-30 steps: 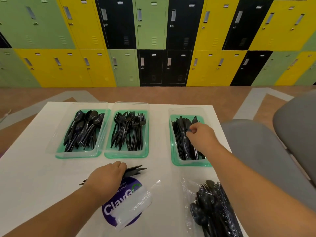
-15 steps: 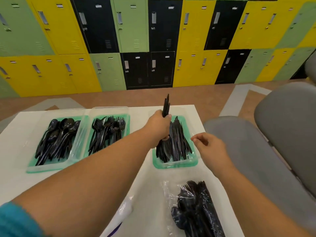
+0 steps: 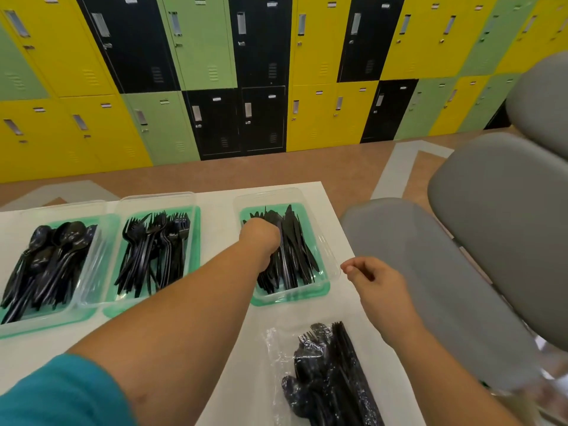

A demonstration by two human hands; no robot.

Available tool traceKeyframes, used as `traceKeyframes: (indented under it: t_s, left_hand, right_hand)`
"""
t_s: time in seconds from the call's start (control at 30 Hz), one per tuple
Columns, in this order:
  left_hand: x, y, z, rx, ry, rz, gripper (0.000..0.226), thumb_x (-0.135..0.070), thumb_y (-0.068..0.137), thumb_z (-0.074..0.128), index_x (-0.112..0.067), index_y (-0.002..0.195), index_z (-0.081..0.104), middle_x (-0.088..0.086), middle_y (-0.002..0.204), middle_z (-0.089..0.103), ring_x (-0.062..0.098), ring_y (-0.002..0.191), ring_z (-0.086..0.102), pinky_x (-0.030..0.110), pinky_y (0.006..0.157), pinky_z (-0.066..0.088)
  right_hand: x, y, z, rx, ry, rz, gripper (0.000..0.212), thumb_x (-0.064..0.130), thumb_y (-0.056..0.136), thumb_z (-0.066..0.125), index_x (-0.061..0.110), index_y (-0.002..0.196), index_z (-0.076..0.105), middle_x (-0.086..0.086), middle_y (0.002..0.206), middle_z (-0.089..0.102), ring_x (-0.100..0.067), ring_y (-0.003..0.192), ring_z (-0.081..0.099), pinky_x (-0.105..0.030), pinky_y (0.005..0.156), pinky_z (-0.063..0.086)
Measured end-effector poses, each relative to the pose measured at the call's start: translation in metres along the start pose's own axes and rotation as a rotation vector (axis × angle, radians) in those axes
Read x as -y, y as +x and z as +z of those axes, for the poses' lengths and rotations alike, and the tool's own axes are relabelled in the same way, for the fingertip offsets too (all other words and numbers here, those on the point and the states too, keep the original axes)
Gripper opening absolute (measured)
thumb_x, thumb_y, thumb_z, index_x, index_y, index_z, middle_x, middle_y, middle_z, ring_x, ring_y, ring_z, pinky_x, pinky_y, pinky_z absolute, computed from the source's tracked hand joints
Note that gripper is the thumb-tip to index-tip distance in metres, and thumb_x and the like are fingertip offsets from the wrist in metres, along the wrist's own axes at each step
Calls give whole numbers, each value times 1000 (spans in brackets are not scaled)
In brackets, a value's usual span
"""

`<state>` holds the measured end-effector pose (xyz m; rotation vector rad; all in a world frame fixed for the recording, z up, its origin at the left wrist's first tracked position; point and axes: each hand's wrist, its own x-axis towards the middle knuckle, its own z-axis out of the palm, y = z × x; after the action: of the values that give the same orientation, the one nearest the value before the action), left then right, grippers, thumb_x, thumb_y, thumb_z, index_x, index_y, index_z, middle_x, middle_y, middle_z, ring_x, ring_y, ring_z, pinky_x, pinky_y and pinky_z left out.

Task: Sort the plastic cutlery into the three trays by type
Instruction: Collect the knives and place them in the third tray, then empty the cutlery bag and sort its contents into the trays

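Back wall of yellow, green and black lockers [image 3: 215, 72] over a brown floor. At right, grey padded chairs [image 3: 491, 241]. In front, a white table [image 3: 215, 333]. Along its far side, three clear trays with green bottoms: spoon tray [image 3: 61, 322] at left, full of black spoons [image 3: 52, 259]; fork tray [image 3: 159, 198] hard against it, full of forks [image 3: 156, 250]; knife tray [image 3: 325, 253] apart to the right, full of knives [image 3: 295, 250]. Nearer, a clear plastic bag [image 3: 329, 373] of mixed black cutlery. Left hand [image 3: 261, 238] down in the knife tray on the knives, fingers hidden, grip impossible to tell. Right hand [image 3: 378, 281] just right of that tray, fingers loosely curled, holding nothing.
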<state>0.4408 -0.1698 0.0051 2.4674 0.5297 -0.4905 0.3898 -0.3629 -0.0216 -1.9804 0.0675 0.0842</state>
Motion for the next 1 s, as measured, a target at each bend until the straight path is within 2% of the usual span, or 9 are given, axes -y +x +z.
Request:
traceKeyframes:
  t_s: [0.17,0.27,0.3,0.4,0.67,0.77,0.83,0.9,1.0]
  left_hand:
    - [10,-3,1,-80,-168,-18,23,-15,93,54,-14,70,47,-5,62,34,18,72,46,25,69,35]
    - [16,-20,-2,-34,-977,-88,23,-7,94,45,-22,77,51,-1,75,47,22,85,47,32,77,42]
    - [21,-31,-4,-64,-1058,-18,23,-5,94,44,-22,83,56,3,86,55,24,88,51,32,83,45]
    - [38,-75,-2,-56,-921,113,22,-6,96,45,-16,108,60,3,100,66,19,92,64,29,85,53]
    - [111,-139,63,-40,-477,-3,9,-19,90,59,-23,97,63,0,94,69,15,80,67,29,76,54]
    - [116,-164,83,89,-597,-159,19,-24,88,65,-14,103,58,9,97,67,18,64,65,27,57,54]
    - [118,-180,85,227,-548,-179,17,-30,89,63,-13,88,59,6,79,66,13,55,60,24,53,53]
    - [126,-191,86,282,-500,-135,26,-34,88,63,-13,74,60,1,67,62,10,54,59,23,57,54]
    - [143,-206,70,293,-608,-144,25,-31,86,63,-6,86,65,12,83,67,20,70,65,33,70,59]
  right_hand:
    - [1,-9,-2,-9,19,37,20,14,92,57,28,81,66,8,88,68,-9,85,60,-23,75,48]
    - [1,-19,-8,-27,5,73,18,17,93,56,28,83,65,5,86,68,-13,78,59,-22,69,48]
    - [0,-23,-11,-35,-10,90,17,17,93,56,28,84,65,3,86,67,-14,76,57,-22,68,48]
    - [-11,-35,-15,-9,-79,183,11,18,93,56,23,88,64,1,89,66,-16,80,58,-22,65,46]
    - [-35,-82,-9,161,-375,345,29,44,92,54,18,102,61,2,98,64,-17,93,59,-32,85,47]
    - [-34,-102,-2,179,-443,346,35,51,89,55,21,107,59,4,100,63,-15,96,59,-32,88,49]
    - [-29,-116,6,206,-392,342,33,45,89,58,20,111,58,5,99,61,-15,96,58,-30,87,47]
    - [-21,-133,12,258,-348,313,34,39,90,59,21,119,55,8,99,59,-12,95,58,-25,86,44]
    - [-12,-163,24,310,-348,183,40,40,89,60,30,126,49,11,112,57,-4,94,58,-18,85,43]
